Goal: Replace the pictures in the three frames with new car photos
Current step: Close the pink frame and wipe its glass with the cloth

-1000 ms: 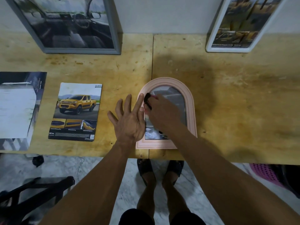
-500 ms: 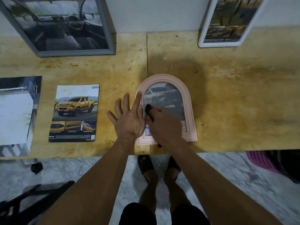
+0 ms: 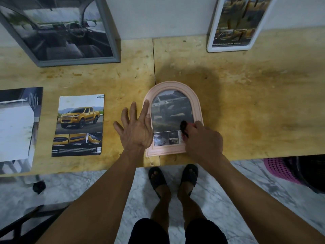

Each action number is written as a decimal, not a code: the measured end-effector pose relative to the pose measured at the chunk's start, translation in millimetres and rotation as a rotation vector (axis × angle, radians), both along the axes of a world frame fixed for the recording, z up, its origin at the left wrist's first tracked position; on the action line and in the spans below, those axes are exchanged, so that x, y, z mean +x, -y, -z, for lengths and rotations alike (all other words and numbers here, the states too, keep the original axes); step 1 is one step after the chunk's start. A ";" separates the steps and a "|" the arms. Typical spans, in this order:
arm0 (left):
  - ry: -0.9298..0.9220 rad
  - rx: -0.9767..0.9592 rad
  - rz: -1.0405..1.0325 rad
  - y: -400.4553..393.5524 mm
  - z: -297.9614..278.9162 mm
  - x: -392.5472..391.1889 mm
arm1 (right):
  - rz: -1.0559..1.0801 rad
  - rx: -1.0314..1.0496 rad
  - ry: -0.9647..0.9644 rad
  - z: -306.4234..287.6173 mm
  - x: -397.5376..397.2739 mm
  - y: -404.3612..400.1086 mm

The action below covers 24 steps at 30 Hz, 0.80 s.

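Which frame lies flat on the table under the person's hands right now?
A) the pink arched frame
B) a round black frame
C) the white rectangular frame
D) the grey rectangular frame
A: the pink arched frame lies flat on the table, with the left hand resting at its left edge and the right hand holding a small dark object on its glass.

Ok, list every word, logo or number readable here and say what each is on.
"TOYOTA": top right corner of the yellow-truck flyer.
Flyer's captions, price line, small print and QR code: too small to read.
White frame's bottom text strip: blurred.
Pink frame's photo text: hidden and blurred.
Brochure at left: unreadable.
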State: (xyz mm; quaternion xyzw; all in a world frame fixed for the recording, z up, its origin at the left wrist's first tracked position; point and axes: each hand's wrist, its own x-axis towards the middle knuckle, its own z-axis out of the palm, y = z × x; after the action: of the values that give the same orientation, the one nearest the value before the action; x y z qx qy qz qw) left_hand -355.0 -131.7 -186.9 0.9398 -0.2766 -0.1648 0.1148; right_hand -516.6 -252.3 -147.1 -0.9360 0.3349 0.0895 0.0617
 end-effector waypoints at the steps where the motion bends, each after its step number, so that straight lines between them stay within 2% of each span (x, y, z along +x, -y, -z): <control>1: -0.002 -0.001 -0.007 0.8 0.4 -0.9 | 0.014 0.002 -0.027 -0.3 -2.7 2.3; 4: 0.008 -0.007 -0.032 2.9 1.8 -4.7 | 0.047 0.055 -0.012 -2.2 -3.1 -3.6; 7: 0.020 -0.018 -0.050 3.3 2.4 -7.9 | 0.088 0.227 0.095 -5.1 6.2 -19.3; 10: 0.006 -0.023 -0.060 4.2 3.2 -7.8 | -0.004 0.347 0.170 -5.2 23.0 -41.8; 13: 0.011 -0.012 -0.063 4.4 2.4 -7.9 | -0.097 0.336 0.197 -4.6 25.5 -53.3; 20: 0.029 0.015 -0.040 5.1 -1.6 -8.1 | -0.034 0.153 0.026 -16.8 -20.6 9.4; 22: 0.014 0.026 -0.041 5.1 -2.7 -7.6 | -0.004 0.211 0.050 -25.2 -27.4 24.2; 24: -0.029 0.016 -0.048 6.3 -3.9 -5.9 | 0.149 0.325 0.153 -33.8 -33.4 40.7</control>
State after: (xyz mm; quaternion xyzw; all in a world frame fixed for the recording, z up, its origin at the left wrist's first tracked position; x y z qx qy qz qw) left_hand -361.0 -138.0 -182.9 0.9445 -0.2511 -0.1779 0.1150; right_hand -550.0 -293.0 -113.3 -0.8905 0.3786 0.0662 0.2435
